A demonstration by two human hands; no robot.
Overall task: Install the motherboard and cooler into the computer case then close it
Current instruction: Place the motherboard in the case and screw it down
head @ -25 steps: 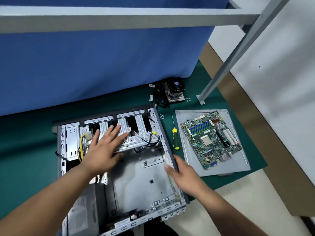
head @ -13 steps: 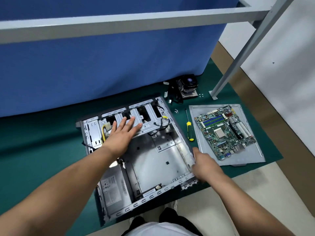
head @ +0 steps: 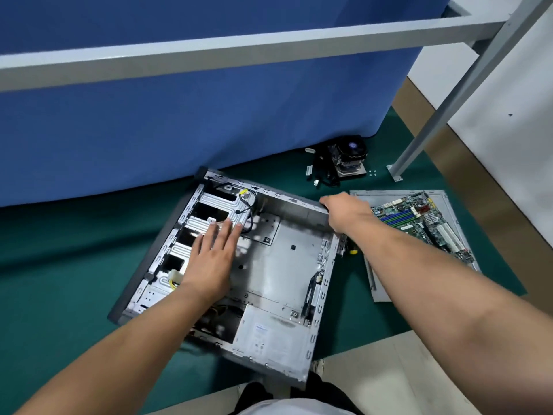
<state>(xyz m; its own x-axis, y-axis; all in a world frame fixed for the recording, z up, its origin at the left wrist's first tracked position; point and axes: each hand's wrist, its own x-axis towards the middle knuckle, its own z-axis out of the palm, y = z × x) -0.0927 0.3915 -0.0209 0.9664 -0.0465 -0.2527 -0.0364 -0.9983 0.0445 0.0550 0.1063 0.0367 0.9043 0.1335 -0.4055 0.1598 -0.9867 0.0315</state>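
While the case (head: 269, 283) lies open-side up near the mat's (head: 59, 280) front edge, its near corner overhangs that edge; a careless push could tip it or drag it off. Left hand (head: 214, 259) is spread flat, pressing on the drive cage (head: 215, 211). Right hand (head: 344, 211) curls over the case's far right corner, gripping the rim. Case's long axis runs near-right to far-left, drive end far-left. Screwdriver (head: 353, 251) sits touching the case's right wall, could get pushed or trapped. Motherboard (head: 419, 223) rests on a panel (head: 377, 283) at the mat's right edge, just beside the case; a swing could knock it. Cooler (head: 348, 157) stands near the back edge.
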